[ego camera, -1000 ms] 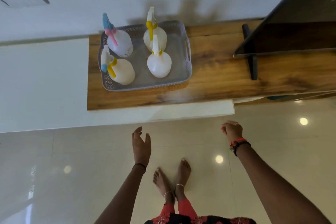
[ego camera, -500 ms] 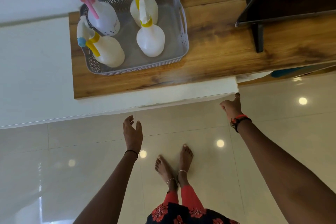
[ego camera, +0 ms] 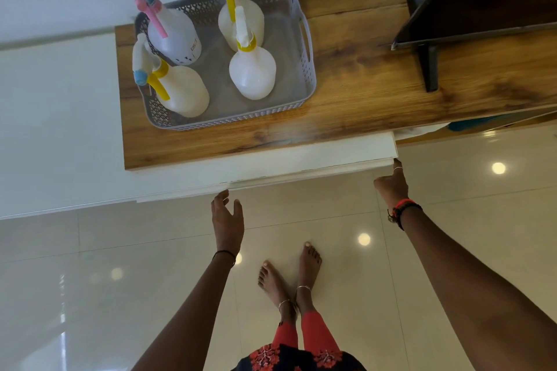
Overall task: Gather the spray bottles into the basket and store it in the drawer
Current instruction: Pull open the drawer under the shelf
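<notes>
A grey perforated basket [ego camera: 307, 48] stands on the wooden cabinet top [ego camera: 361, 93] and holds several white spray bottles: one with a pink and blue trigger [ego camera: 174, 36], one with a yellow trigger and blue nozzle [ego camera: 184, 90], and two with yellow triggers [ego camera: 253, 69] [ego camera: 241, 21]. Below the top runs a white drawer front [ego camera: 301, 159]. My left hand [ego camera: 227, 220] reaches up with fingers spread, fingertips at the drawer's lower edge. My right hand [ego camera: 391, 185] has its fingers at the drawer's lower right corner; the fingertips are hidden under the edge.
A dark TV [ego camera: 482, 0] on a black foot [ego camera: 428, 66] stands on the right of the wooden top. A white cabinet surface [ego camera: 57, 123] lies to the left. Glossy tiled floor [ego camera: 467, 205] lies below, with my bare feet [ego camera: 289, 277] on it.
Both hands rose toward the drawer front. The left hand now reaches its lower edge and the right hand stays at the lower right corner. The view moved closer to the cabinet.
</notes>
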Demonstrator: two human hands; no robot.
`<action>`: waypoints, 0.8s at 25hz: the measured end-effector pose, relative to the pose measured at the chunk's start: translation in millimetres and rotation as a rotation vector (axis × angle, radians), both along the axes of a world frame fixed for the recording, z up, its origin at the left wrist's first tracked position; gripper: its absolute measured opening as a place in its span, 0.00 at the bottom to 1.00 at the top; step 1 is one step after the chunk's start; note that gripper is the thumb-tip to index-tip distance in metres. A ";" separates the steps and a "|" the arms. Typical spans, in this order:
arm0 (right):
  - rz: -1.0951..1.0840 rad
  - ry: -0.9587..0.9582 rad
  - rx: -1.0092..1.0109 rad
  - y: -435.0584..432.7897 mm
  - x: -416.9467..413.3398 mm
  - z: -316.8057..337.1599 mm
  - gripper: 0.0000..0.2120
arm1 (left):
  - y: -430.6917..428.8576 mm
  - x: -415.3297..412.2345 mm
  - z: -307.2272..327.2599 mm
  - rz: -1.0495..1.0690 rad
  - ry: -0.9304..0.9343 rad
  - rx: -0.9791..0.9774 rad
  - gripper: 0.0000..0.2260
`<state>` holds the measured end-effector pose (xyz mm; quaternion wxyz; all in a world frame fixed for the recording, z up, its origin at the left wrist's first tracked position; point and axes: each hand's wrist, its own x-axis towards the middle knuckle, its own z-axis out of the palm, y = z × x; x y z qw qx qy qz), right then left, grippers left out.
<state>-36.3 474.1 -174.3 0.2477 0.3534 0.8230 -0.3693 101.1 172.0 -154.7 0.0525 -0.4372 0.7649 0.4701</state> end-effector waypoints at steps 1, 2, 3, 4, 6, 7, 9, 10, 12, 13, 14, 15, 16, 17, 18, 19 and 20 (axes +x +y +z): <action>0.014 0.002 0.014 0.8 2.2 0.1 0.36 | 0.2 0.8 0.8 0.000 -0.001 0.002 0.15; 0.025 0.001 0.021 2.1 4.1 1.2 0.36 | 0.7 2.5 1.7 -0.002 -0.005 0.003 0.15; 0.033 -0.004 0.022 3.9 5.2 2.5 0.36 | 1.5 5.0 3.3 -0.013 -0.009 -0.002 0.14; 0.038 -0.012 0.019 5.3 5.7 4.4 0.35 | 2.1 8.5 5.5 -0.041 -0.011 -0.024 0.14; 0.056 -0.040 0.040 3.0 8.1 10.7 0.34 | 2.5 15.0 10.5 -0.173 -0.011 -0.167 0.13; 0.090 -0.048 0.099 -0.5 12.4 13.3 0.33 | 2.2 17.4 13.1 -0.273 -0.015 -0.265 0.14; 0.247 -0.001 0.309 -11.1 31.6 16.7 0.33 | 1.2 19.7 15.7 -0.491 -0.044 -0.400 0.18; 0.373 0.062 0.423 -19.5 45.0 20.0 0.33 | 0.6 20.7 15.6 -0.595 -0.090 -0.430 0.21; 0.668 0.197 0.561 -38.8 70.2 26.7 0.32 | -0.5 24.2 13.7 -0.749 -0.223 -0.454 0.27; 0.791 0.242 0.550 -49.3 80.6 27.6 0.31 | -0.7 26.6 12.1 -0.795 -0.280 -0.466 0.29; 0.889 0.272 0.513 -60.8 88.9 27.8 0.31 | -0.5 28.9 10.9 -0.823 -0.319 -0.479 0.31; 0.967 0.292 0.471 -72.4 95.2 27.5 0.30 | 0.3 30.2 10.5 -0.834 -0.342 -0.486 0.32; 1.031 0.312 0.434 -84.4 99.7 27.0 0.30 | 1.0 30.7 11.2 -0.835 -0.352 -0.489 0.32; 1.085 0.331 0.404 -96.0 102.7 26.5 0.31 | 1.7 30.4 12.3 -0.833 -0.357 -0.488 0.32; 1.130 0.344 0.379 -106.0 104.4 26.3 0.31 | 2.3 29.7 13.3 -0.828 -0.359 -0.485 0.32; 1.166 0.347 0.354 -114.5 104.9 26.0 0.31 | 2.5 29.2 14.0 -0.822 -0.360 -0.480 0.32; 1.195 0.338 0.333 -121.2 104.6 25.7 0.32 | 3.0 28.8 14.6 -0.818 -0.361 -0.474 0.32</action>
